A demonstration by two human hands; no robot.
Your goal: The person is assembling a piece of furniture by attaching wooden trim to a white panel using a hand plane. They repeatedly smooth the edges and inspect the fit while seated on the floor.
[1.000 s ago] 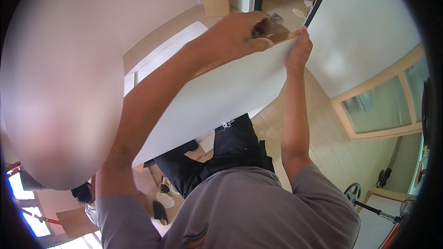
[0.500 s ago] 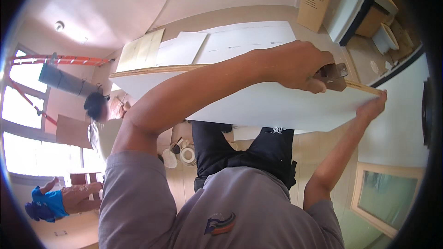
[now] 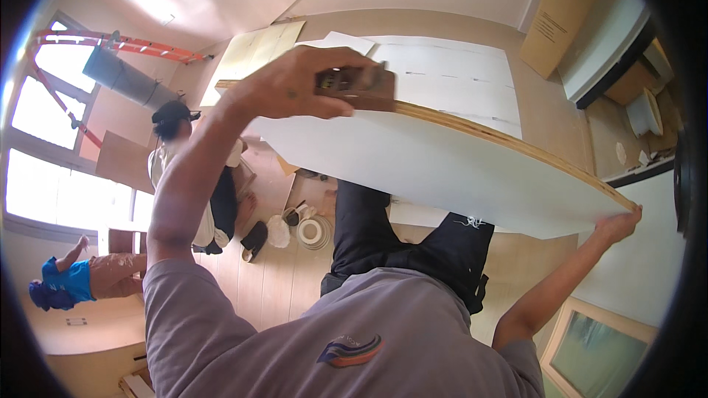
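Observation:
A long white-faced board (image 3: 435,166) stands on edge across my legs, its layered plywood edge facing up. On that top edge sits a dark brown hand plane (image 3: 380,92), toward the left part of the board. My left hand (image 3: 287,88) is wrapped round the rear of the plane, fingers closed on it. At the board's far right corner my right hand (image 3: 618,227) grips the end. Its fingers go behind the board and are partly hidden.
White panels (image 3: 450,74) lie on the floor beyond the board. At left, a person (image 3: 173,133) crouches close by and another in blue (image 3: 77,280) is farther off, near an orange ladder (image 3: 158,48). Rolls of white edging (image 3: 313,232) lie beside my legs. A cardboard box (image 3: 560,15) leans at back right.
My left hand has slid the hand plane leftward along the board's edge, from near the right end. My right hand still holds the right corner. The view has shifted a little.

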